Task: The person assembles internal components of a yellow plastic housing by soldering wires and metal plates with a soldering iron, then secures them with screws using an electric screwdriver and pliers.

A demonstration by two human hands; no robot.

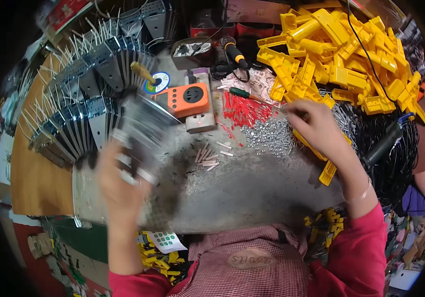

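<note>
My left hand (118, 185), smeared by motion, is wrapped round the lower end of a shiny grey metal housing (148, 121). The piece is blurred and tilted over the left of the worktable. My right hand (316, 126) is at the edge of a heap of yellow plastic casings (336, 59), its fingers curled together. Whatever may be between those fingertips is hidden. Close to them ends the thin shaft of a green-handled screwdriver (239, 92), lying across red wires or sleeves (244, 110). Loose silver screws (269, 137) are spread just left of the right hand.
Metal housings with white wires (108, 69) stand in curved rows at left. An orange meter-like device (187, 100) rests on a power strip (201, 122). Small pinkish strips (207, 157) lie mid-table. Black cables (396, 158) and a dark green tool (383, 143) are at right.
</note>
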